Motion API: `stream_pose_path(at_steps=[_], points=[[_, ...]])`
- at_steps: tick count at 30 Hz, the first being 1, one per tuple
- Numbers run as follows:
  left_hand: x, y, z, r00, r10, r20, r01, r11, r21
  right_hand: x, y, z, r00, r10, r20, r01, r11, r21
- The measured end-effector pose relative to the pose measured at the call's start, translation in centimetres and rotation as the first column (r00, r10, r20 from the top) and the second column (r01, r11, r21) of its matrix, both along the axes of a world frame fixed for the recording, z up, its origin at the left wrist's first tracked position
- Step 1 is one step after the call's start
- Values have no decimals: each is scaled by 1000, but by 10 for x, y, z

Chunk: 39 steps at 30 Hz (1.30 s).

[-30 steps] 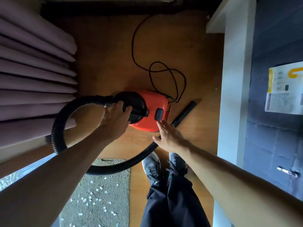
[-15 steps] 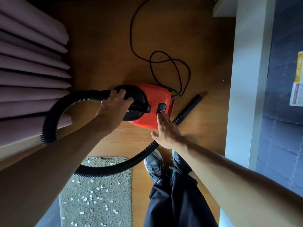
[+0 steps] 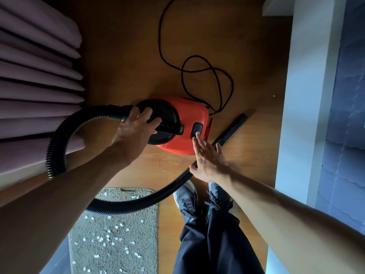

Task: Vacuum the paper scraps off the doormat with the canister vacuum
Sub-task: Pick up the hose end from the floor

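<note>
Right hand (image 3: 207,157) has closed the gap since a second ago: index fingertip now on the black power switch (image 3: 197,130), apparently pressing, though contact is hard to confirm. Doormat (image 3: 94,260) sits near-left on the wood floor (image 3: 126,62), paper scraps (image 3: 100,239) untouched. Orange canister vacuum (image 3: 194,113) lies ahead of it, long axis left-right. Hose (image 3: 126,205) loops over the mat's far edge; nozzle (image 3: 234,126) points far-right, just beyond the right hand, which is nearer. Left hand (image 3: 136,129) rests spread on the black lid. Right fingers extended, holding nothing.

Wood floor (image 3: 126,62); mauve curtain (image 3: 33,80) left; white post (image 3: 308,95) right.
</note>
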State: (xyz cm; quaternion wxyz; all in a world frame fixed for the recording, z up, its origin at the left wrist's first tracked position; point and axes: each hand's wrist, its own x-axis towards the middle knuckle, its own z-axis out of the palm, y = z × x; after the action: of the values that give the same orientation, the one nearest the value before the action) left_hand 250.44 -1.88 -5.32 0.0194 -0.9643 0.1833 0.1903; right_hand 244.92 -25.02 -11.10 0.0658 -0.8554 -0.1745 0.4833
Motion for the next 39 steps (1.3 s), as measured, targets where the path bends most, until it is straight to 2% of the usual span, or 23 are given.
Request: stream_pose_path(at_steps=[6,10,13,17,19,23,29,36,39], points=[[0,4,1,1000,-1,-11,0,1000,-11,7,1,-1,998,61,-29,-62,998,-29],[-7,-2,5,995,86,-40,-85,996,20,2,-5,2,997,-74,1,73,990,124],[-16,-8,6,989,147,3,-147,989,-7,-3,-12,4,984,-179,17,172,965,197],[-46,-19,4,985,118,124,-110,992,-65,-17,-31,-1,977,-203,-60,209,968,138],[-65,-26,-1,988,93,122,-80,991,-104,-23,-40,-6,974,-205,-98,214,973,89],[-98,-34,-24,996,85,-1,-84,986,-145,-30,-51,-19,969,-212,-128,217,976,26],[-132,-52,-55,973,84,-215,-112,986,-120,-34,-57,-44,959,-237,-153,234,972,-35],[-164,-63,-87,904,97,-415,-154,982,-105,-34,-63,-69,932,-296,-208,283,955,-89],[-169,-70,-95,856,127,-501,-180,982,-60,-35,-59,-78,888,-399,-228,378,916,-133]])
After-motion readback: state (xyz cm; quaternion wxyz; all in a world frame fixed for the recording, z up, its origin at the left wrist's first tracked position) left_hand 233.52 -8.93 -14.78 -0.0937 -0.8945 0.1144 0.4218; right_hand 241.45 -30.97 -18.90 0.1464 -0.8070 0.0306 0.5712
